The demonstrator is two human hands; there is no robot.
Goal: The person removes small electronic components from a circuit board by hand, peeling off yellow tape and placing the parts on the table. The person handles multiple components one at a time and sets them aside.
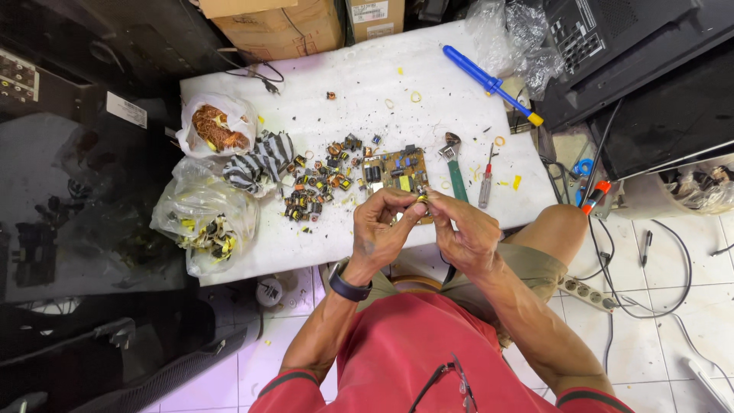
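Right over the near edge of the white board, left hand and right hand both pinch one tiny part, fingertips meeting. Just past them sits one circuit board, one pile of loose parts, three bags and one blue screwdriver; the far middle has bare room.

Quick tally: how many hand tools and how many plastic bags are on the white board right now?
Hand tools: 3 – blue-handled tool, green-handled wrench, red-tipped screwdriver
Clear plastic bags at the left: 2 – bag of copper wire, bag of small parts
Total: 5
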